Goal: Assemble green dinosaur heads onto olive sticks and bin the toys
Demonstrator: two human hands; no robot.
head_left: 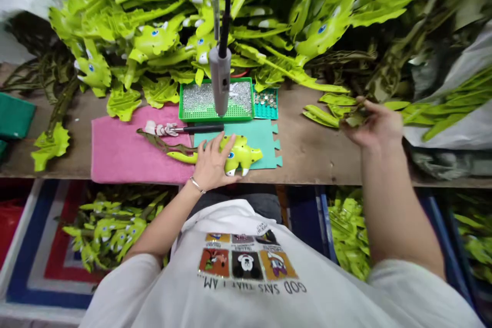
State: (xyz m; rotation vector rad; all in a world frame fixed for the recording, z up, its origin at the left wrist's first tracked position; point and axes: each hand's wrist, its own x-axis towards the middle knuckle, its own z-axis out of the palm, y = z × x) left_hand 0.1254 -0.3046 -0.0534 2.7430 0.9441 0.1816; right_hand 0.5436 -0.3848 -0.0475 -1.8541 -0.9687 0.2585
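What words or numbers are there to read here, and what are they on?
"GOD SAYS THAT I AM..." is upside down on the white T-shirt.
The small captions between the shirt's little pictures are too small and blurred to read.
I see no readable writing on the green toy piece under the left hand, and no readable numbers anywhere.

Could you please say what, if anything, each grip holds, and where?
Left grip: on the toy, hold unclear. Right grip: holds an olive piece, part unclear.
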